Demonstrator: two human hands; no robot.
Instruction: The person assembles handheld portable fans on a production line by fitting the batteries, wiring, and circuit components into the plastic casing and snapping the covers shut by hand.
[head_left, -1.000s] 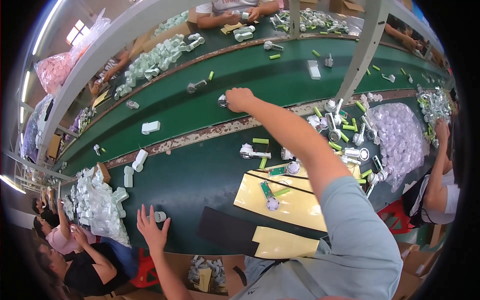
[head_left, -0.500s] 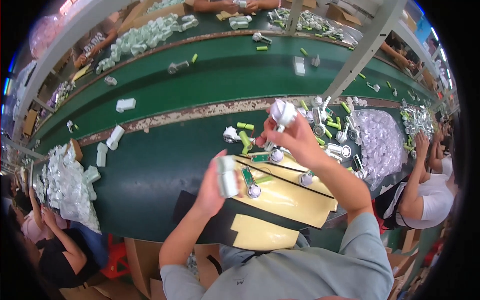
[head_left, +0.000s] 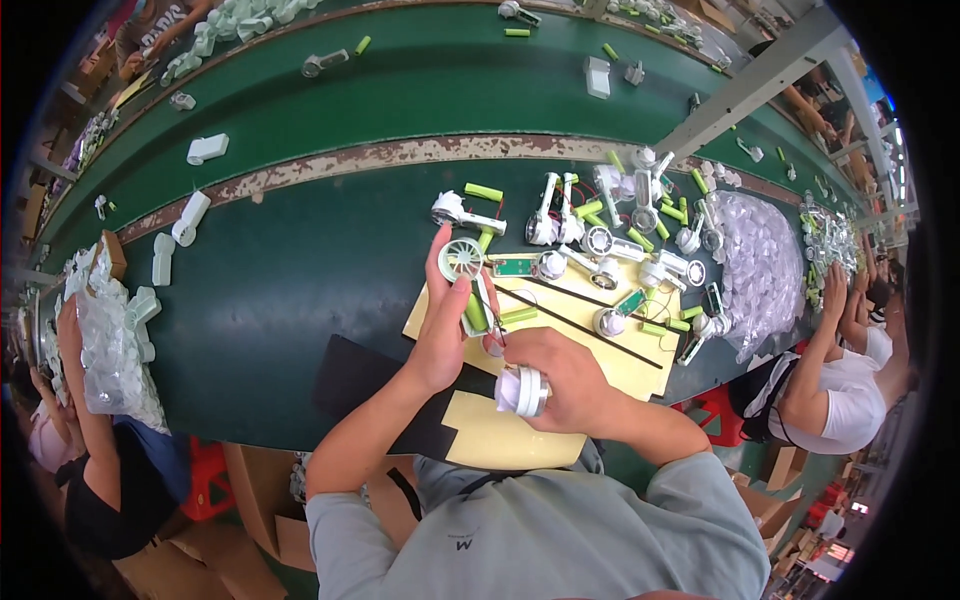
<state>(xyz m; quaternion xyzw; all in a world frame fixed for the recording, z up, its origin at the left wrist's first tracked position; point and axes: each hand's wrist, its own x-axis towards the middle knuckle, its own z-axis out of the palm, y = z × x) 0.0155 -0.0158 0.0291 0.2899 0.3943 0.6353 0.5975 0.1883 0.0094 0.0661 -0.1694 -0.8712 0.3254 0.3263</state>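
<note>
My left hand (head_left: 440, 335) grips a pale green handheld-fan shell (head_left: 462, 260), its round slotted grille at the top. A lime-green battery cell (head_left: 475, 312) sits in the shell's handle, with thin wires beside it. My right hand (head_left: 572, 372) is closed around a white round fan head (head_left: 521, 391) with a pale lilac piece on one side; its fingertips reach toward the shell's lower end. Just beyond, a green circuit board (head_left: 515, 267) and a small white fan motor part (head_left: 551, 265) lie on the yellow mat (head_left: 600, 345).
Several fan parts and green cells are strewn to the right, beside a plastic bag of pale pieces (head_left: 758, 270). At the left lies a heap of pale shells (head_left: 120, 350). A metal post (head_left: 750, 85) rises by the green conveyor belt (head_left: 420, 95). Co-workers sit at both sides.
The shell has turned, so its inside and cell now show. My right hand has come down and nearer to me with the fan head, close to my left hand.
</note>
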